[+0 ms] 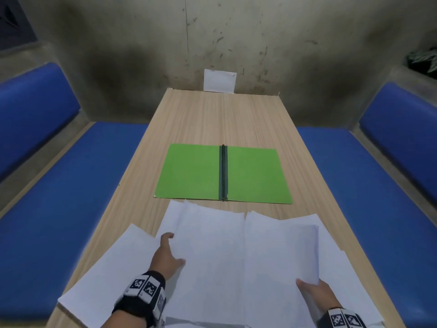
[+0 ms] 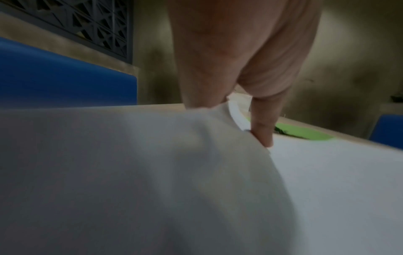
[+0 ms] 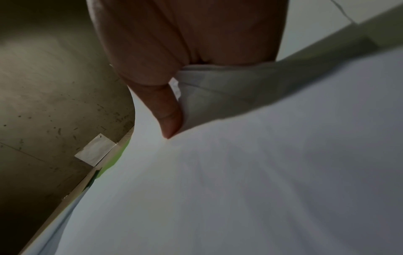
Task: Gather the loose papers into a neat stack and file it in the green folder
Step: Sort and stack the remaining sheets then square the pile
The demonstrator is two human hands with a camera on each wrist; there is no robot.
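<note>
Several loose white papers [image 1: 236,256] lie fanned over the near end of the wooden table [image 1: 212,119]. Beyond them the green folder [image 1: 189,174] lies open and flat, its dark spine in the middle. My left hand [image 1: 173,247] pinches the left edge of a sheet, thumb [image 2: 261,124] on top and the other fingers hidden under the paper [image 2: 130,155]. My right hand [image 1: 307,286] grips the near right corner of a few sheets; its thumb [image 3: 167,110] presses on the paper [image 3: 261,172] and its fingers are tucked beneath.
Blue padded benches [image 1: 59,185] [image 1: 378,185] run along both sides of the table. A small white card [image 1: 219,80] leans on the stained wall at the table's far end. Bare tabletop lies between the folder and that card.
</note>
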